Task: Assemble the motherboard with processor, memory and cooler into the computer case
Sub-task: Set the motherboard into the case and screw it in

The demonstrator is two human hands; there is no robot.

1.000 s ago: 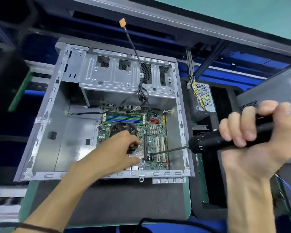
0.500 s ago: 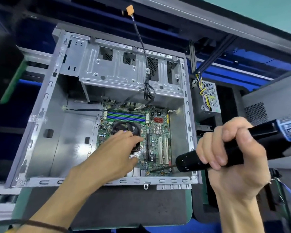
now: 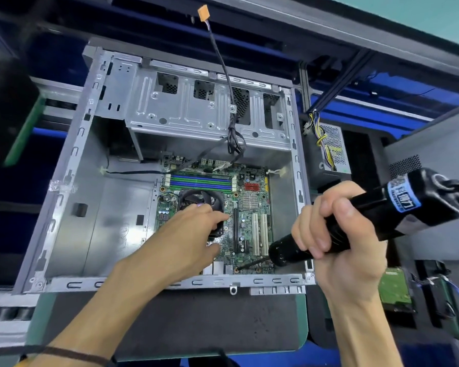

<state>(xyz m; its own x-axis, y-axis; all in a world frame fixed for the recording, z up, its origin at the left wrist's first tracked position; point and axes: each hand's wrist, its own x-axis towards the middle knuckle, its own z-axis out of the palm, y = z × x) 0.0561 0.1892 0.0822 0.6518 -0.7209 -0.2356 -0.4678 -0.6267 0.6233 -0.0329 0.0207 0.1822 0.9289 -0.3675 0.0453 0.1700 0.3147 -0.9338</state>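
An open grey computer case (image 3: 72, 165) lies on its side on a dark mat. Inside at the lower right sits the green motherboard (image 3: 249, 207) with blue and green memory sticks (image 3: 200, 181) and a black cooler fan (image 3: 199, 201). My left hand (image 3: 188, 234) rests on the cooler with its fingers curved over the cooler's near edge. My right hand (image 3: 337, 234) grips a black electric screwdriver (image 3: 382, 215). Its bit (image 3: 249, 264) points down-left, and the tip touches the board's near edge at a screw hole.
A black cable with an orange connector (image 3: 203, 12) rises from the drive cage (image 3: 196, 107). A power supply (image 3: 329, 149) with yellow wires stands right of the case. A hard drive (image 3: 395, 290) lies at the lower right. Another grey case (image 3: 429, 154) stands at the right.
My right hand has carried the screwdriver down and toward me, so the bit tip went from the board's middle slots to its near edge. My left hand stayed on the cooler.
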